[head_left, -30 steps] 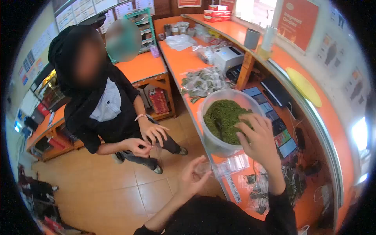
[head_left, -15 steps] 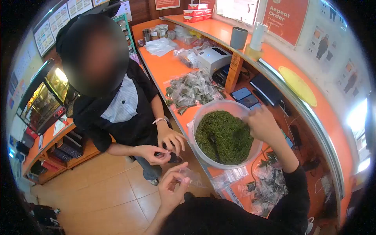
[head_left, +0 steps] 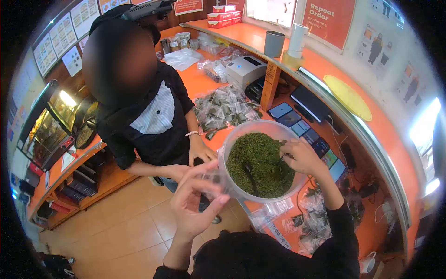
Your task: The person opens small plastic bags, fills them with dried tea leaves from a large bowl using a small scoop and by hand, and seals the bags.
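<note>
Near the tub's left rim, my left hand (head_left: 197,204) pinches a small clear plastic bag (head_left: 214,180), which is slightly blurred. A round translucent tub (head_left: 225,163) holds finely chopped green leaves (head_left: 262,162). Over the leaves at the tub's right side is my right hand (head_left: 304,157), its fingers closed around something thin whose far end is hidden. A dark spoon-like utensil (head_left: 251,179) lies partly sunk in the leaves. Beyond my left hand, another person's hands (head_left: 200,151) rest close to the counter edge.
Filled small bags (head_left: 225,106) are piled behind the tub, with more bags (head_left: 311,216) in front to the right. Several phones (head_left: 302,127) lie along the shelf. A label printer (head_left: 246,70) stands farther back. The other person (head_left: 153,111) stands at left.
My left hand has risen toward the tub with the bag. My right hand has shifted slightly left and down over the leaves. The other person's hands have moved apart.
</note>
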A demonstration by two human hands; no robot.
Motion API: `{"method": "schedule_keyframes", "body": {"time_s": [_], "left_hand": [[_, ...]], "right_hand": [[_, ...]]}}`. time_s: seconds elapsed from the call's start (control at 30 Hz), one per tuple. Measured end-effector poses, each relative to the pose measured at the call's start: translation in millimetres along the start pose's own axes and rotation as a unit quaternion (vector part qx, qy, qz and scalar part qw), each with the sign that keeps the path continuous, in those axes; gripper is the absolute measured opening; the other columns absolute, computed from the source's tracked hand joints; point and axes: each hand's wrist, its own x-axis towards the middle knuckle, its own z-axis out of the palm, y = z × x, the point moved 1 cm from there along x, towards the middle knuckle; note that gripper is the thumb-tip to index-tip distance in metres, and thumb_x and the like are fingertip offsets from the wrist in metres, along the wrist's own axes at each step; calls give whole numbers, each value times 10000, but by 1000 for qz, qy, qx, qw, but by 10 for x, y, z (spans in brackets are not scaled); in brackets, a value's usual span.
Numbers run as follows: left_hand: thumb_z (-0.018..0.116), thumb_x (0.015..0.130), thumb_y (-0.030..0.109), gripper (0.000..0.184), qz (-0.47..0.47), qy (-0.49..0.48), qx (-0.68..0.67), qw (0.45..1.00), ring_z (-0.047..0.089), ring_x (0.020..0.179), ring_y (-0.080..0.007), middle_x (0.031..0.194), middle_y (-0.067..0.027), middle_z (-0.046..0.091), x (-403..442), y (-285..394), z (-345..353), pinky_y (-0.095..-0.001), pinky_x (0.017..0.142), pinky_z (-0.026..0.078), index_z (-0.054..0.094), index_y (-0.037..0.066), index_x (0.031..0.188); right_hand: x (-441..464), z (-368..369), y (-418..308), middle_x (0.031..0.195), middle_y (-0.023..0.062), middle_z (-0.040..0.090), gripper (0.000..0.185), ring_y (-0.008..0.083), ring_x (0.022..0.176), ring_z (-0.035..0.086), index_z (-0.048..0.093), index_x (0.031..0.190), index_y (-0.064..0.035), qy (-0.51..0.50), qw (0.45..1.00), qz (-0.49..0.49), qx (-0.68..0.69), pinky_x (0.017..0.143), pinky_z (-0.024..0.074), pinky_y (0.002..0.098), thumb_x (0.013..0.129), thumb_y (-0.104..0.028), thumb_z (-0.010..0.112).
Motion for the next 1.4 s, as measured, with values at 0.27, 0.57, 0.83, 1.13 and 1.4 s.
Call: {"method": "schedule_keyframes", "body": {"time_s": [0.27,0.57,0.83,1.13,1.4], "left_hand": [[789,785,47,468,-87,-97,71,989,605,723,-70,1212,-108,635,409,-482,525,-233,667,476,616,48,1219],[827,716,157,594,-75,-202,213,953,668,699,-159,1033,-138,656,523,-971,1032,-288,647,534,616,-7,1247],[793,726,142,634,-24,-105,275,956,644,666,-233,1044,-171,635,368,-872,1145,-367,674,533,548,0,1293],[791,758,177,592,-14,-23,274,961,654,601,-200,980,-190,649,353,-990,982,-330,615,524,557,12,1276],[847,734,279,616,-158,-60,225,960,663,757,-214,959,-142,650,327,-1102,1017,-324,726,531,583,12,1223]], "right_hand": [[-212,-202,-104,754,78,635,109,279,829,572,642,798,-69,120,989,89,-16,776,382,414,769,-158,585],[-184,-774,-439,729,75,588,84,261,800,544,653,786,-70,235,965,20,-118,752,383,389,711,-93,622],[-331,-837,-787,800,103,588,162,271,828,559,675,791,-40,278,935,-32,-219,727,418,381,632,-63,660],[-141,303,-435,919,168,658,275,325,897,668,710,926,-19,-58,980,133,-134,849,535,419,698,-161,772],[-173,197,-694,962,69,608,318,272,914,604,659,1025,-66,225,972,-3,75,905,390,469,756,-204,762]]}}
